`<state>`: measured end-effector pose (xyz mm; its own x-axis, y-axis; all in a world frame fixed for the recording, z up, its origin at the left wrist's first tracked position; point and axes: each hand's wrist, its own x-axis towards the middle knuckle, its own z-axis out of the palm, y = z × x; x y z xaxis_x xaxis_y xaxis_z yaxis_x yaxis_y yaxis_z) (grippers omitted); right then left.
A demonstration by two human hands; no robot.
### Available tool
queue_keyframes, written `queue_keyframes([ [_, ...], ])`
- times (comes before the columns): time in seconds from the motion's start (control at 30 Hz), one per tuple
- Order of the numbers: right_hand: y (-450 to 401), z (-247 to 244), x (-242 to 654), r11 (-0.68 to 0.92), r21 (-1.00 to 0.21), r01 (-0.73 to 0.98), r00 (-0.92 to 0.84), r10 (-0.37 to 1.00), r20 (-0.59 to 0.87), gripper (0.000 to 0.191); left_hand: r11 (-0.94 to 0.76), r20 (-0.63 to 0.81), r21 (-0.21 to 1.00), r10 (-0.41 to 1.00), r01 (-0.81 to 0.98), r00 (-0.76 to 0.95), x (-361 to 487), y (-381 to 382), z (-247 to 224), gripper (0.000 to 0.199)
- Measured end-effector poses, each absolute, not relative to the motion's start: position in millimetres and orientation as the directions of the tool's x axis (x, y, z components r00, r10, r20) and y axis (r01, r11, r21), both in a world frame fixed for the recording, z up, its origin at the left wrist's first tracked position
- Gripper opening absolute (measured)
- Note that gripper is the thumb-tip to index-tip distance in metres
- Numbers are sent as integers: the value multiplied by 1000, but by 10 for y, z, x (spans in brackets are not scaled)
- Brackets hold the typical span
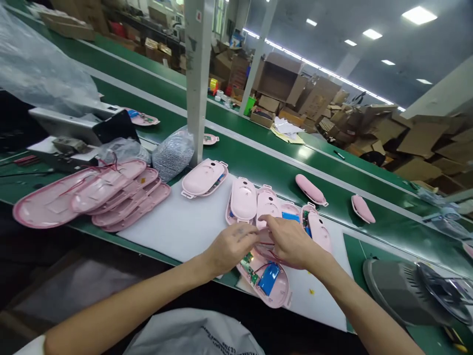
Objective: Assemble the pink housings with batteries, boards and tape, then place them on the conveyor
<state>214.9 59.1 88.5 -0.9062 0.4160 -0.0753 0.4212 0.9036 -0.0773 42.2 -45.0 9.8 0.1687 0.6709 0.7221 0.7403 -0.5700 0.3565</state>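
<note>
My left hand [233,245] is closed, its fingertips pressed together at the left edge of a pink shell part above an open pink case [283,291]. A blue battery [269,278], a green circuit board and thin wires lie inside that case. My right hand [290,241] is closed round the right side of the same shell part, its index finger bent over the top. What the fingertips pinch is mostly hidden. Just behind my hands, a row of pink cases [243,198] with shells resting on them lies on the white foam sheet [170,231].
Stacked pink shells [121,197] with red wires lie at the left, beside a bubble-wrap bag [173,154]. A metal post [199,74] rises behind the foam. Pink cases [310,189] sit on the green belt. A grey fan-like device [399,291] stands at the right.
</note>
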Motion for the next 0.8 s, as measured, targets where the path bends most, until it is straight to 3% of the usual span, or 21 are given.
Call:
queue_keyframes([
  [0.1,606,882,2039,862,-162,481,-872,489,10,36,-538,716,74,615,840,331,488,-414,91,16],
  [0.17,636,863,2021,821,-211,530,-824,558,101,26,-537,686,23,622,843,377,525,-397,75,18],
  [0.2,650,848,2025,809,-228,542,-803,578,143,23,-557,681,54,628,829,377,535,-388,66,19],
  [0.27,669,815,2047,804,-251,539,-786,587,195,22,-570,690,236,669,787,278,535,-366,52,18],
  [0.37,669,766,2082,787,-322,526,-769,602,216,26,-443,651,583,757,680,-65,521,-328,39,13],
  [0.43,653,746,2089,763,-376,526,-749,625,222,26,-405,593,713,784,572,-184,533,-308,23,13],
  [0.57,609,750,2069,736,-434,520,-743,640,195,27,-329,402,899,882,290,-246,601,-296,-47,12],
  [0.7,632,730,2035,738,-417,531,-764,630,142,22,-181,170,983,935,-8,-312,614,-282,-120,30],
  [0.8,644,683,1968,728,-387,566,-735,658,163,16,-175,168,985,953,-5,-253,559,-259,-93,33],
])
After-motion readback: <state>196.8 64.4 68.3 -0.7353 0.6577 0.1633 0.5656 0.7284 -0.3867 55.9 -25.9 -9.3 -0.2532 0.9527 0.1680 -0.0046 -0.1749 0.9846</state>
